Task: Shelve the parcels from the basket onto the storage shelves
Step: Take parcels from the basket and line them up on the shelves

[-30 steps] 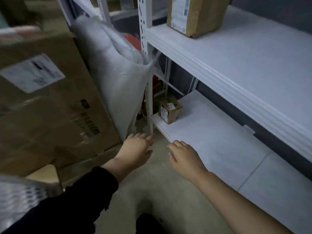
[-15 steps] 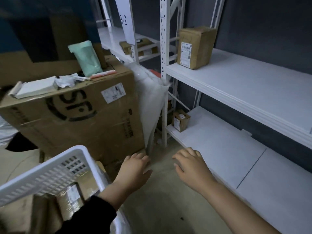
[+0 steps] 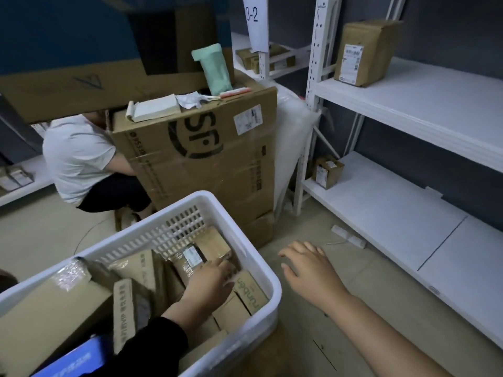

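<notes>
Your left hand is down inside the white basket at the near left, fingers laid over the brown parcels packed there. The fingertips rest between a parcel with a white label and a box printed "runben". I cannot tell whether your grip has closed on any one of them.

Your right hand hovers above the floor just right of the basket, palm down, grip open with the fingers spread, holding nothing.

The storage shelves run along the right. A tall parcel stands at the far end of the upper shelf, and a small parcel sits at the far end of the lower shelf.

Beyond the basket stands a large carton marked SF, with a person in a white shirt crouched to its left. A white power strip lies on the floor by the lower shelf.
</notes>
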